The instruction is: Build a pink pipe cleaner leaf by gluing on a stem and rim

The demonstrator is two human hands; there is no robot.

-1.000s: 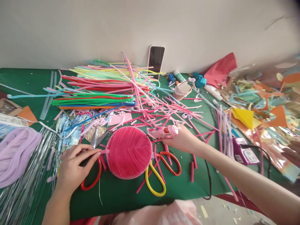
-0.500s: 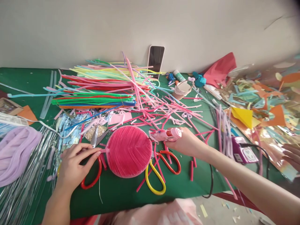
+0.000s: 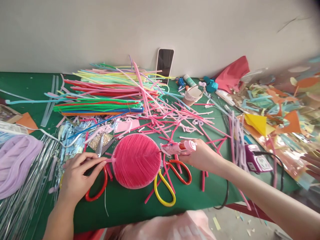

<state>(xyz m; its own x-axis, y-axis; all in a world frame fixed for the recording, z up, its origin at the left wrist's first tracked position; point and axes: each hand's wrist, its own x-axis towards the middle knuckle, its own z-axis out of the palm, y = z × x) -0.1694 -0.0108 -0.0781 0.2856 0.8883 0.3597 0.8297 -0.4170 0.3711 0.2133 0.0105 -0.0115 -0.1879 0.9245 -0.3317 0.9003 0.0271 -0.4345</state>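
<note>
My left hand [image 3: 79,176] pinches the short pink stem of a round fan [image 3: 136,161], whose face is covered in deep pink strips laid in slanting rows. In my right hand [image 3: 200,155] is a pink hot glue gun [image 3: 178,147], its nozzle at the fan's right edge; whether it touches cannot be made out. Below the fan's right side lie yellow-handled scissors [image 3: 165,202] and a red scissor handle [image 3: 188,180]. Another red scissor handle [image 3: 96,199] sits beneath my left hand.
Pipe cleaners [image 3: 100,106] in many colours are heaped at the back. A phone [image 3: 165,63] leans on the wall. To the right stand a paper cup [image 3: 192,96], a purple power socket [image 3: 257,160] and paper scraps [image 3: 285,100]. At the far right edge is another person's hand [image 3: 312,163].
The glue gun has dropped slightly and turned flatter, its nozzle still at the fan's right edge. My left hand keeps its hold on the stem. The whole view has shifted a little.
</note>
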